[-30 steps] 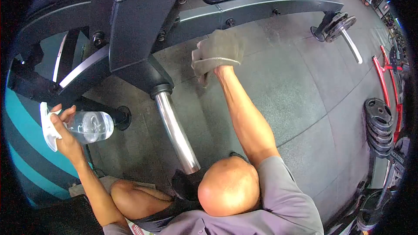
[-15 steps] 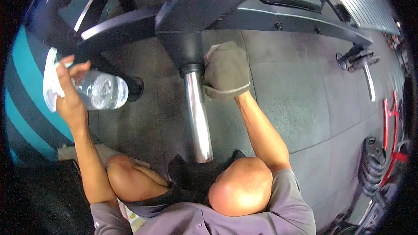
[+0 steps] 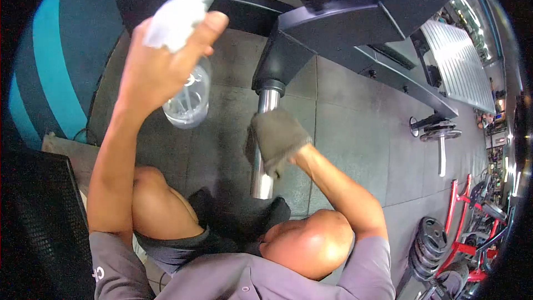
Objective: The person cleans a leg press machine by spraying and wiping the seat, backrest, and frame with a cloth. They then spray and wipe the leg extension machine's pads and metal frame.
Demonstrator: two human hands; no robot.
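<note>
My left hand (image 3: 166,66) is wrapped round the neck of a clear spray bottle (image 3: 191,103) with a white spray head (image 3: 180,14), held up at the upper left. Some clear liquid shows inside the bottle. Over my right hand (image 3: 283,144) lies a grey-brown cloth (image 3: 277,136), which hides the fingers. Cloth and hand rest against the shiny metal peg (image 3: 262,180), near its middle. The peg points down toward me from a black machine frame (image 3: 286,58).
Black rubber floor tiles (image 3: 355,133) lie below. Stacked weight plates (image 3: 427,244) and red frames (image 3: 461,247) stand at lower right. A ribbed metal footplate (image 3: 458,61) is at upper right. A black mesh panel (image 3: 50,216) stands at lower left.
The cloth and my right hand have moved from beside the black frame down onto the metal peg. My left hand has raised the bottle up and to the right, tilting it more upright.
</note>
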